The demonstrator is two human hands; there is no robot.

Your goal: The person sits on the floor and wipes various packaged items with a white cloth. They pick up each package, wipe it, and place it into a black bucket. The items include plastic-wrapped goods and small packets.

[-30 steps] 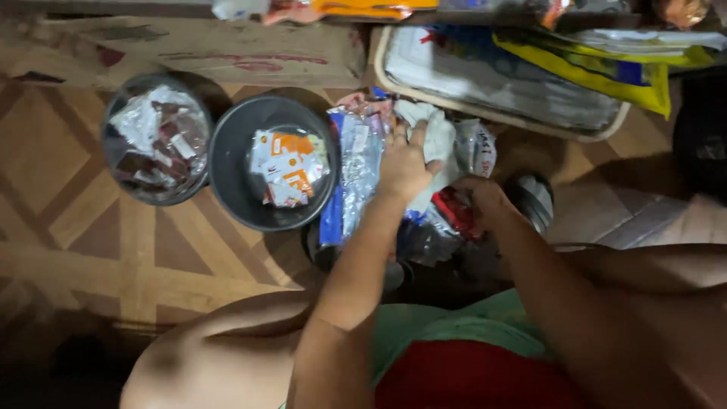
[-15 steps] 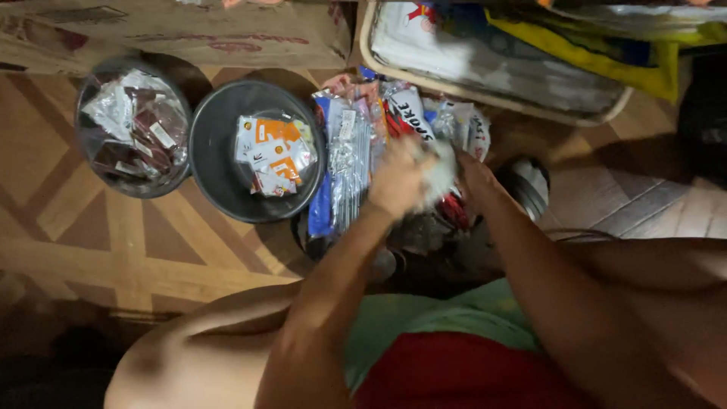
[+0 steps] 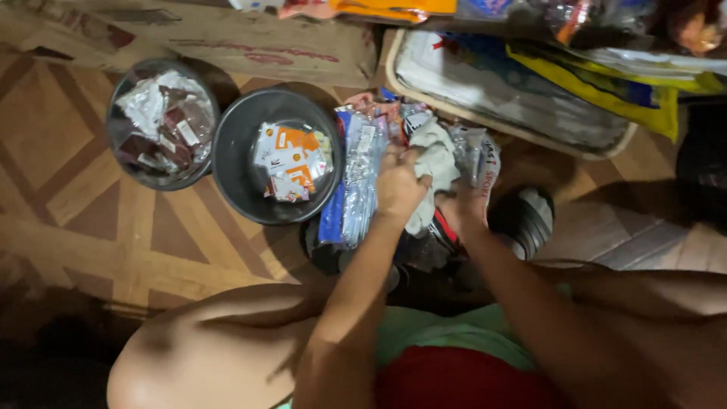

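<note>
At frame centre, left hand [image 3: 397, 185] and right hand [image 3: 463, 208] grip a pale crumpled wrapper [image 3: 438, 159] — fingers curled on it — beside a dark bowl [image 3: 235, 170] of orange sachets [image 3: 291, 160].

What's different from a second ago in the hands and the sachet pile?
The left hand has slid from the top of the pile down onto the pale cloth-like bundle and closed its fingers on it; the right hand has tucked in under the bundle's right edge. Unchanged: the orange-and-white sachets in the middle bowl, the brown and silver ones in the left bowl, and the strip of blue packets between bowl and hands.
</note>
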